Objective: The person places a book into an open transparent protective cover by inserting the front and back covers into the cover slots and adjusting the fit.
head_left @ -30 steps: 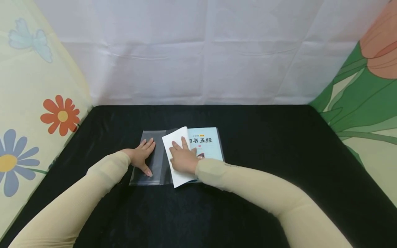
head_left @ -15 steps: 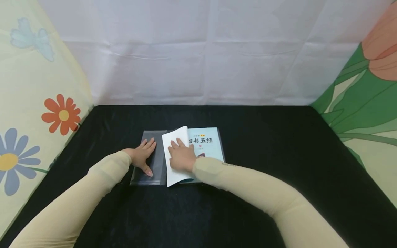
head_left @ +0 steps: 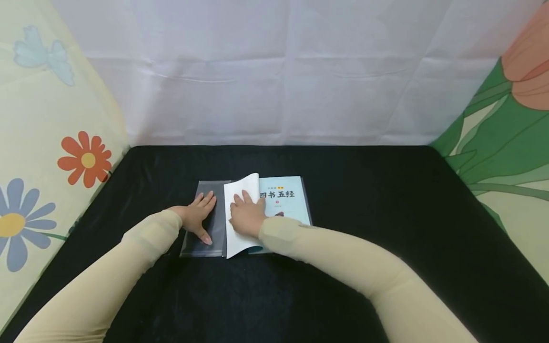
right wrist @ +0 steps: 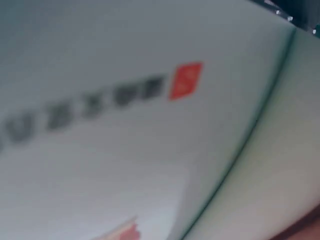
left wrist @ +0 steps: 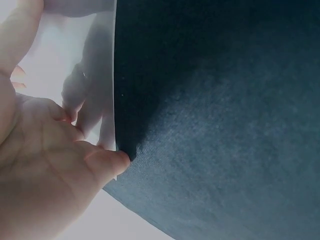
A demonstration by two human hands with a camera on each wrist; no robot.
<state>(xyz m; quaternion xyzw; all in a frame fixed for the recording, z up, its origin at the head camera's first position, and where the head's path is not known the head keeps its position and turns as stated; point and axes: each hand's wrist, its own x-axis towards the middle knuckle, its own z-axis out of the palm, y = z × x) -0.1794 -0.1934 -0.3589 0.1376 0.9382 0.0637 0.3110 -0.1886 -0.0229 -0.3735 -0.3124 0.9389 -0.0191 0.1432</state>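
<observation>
Head view shows your left hand (head_left: 195, 216) flat, fingers straight, pinning the clear plastic cover (head_left: 210, 224) to the desk (head_left: 364, 214) so it cannot slide, while your right hand (head_left: 245, 216), fingers extended, presses the book's (head_left: 285, 202) white flap (head_left: 238, 190) down beside it.

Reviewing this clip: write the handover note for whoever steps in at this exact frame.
Left hand: flat, fingers straight, pressing the clear plastic cover onto the black table.
Right hand: flat on the white flap, which is folded over the book.
Done: book lies on the cover's right half.
Left, as it looks: the flap is not yet in the cover's left pocket.
</observation>
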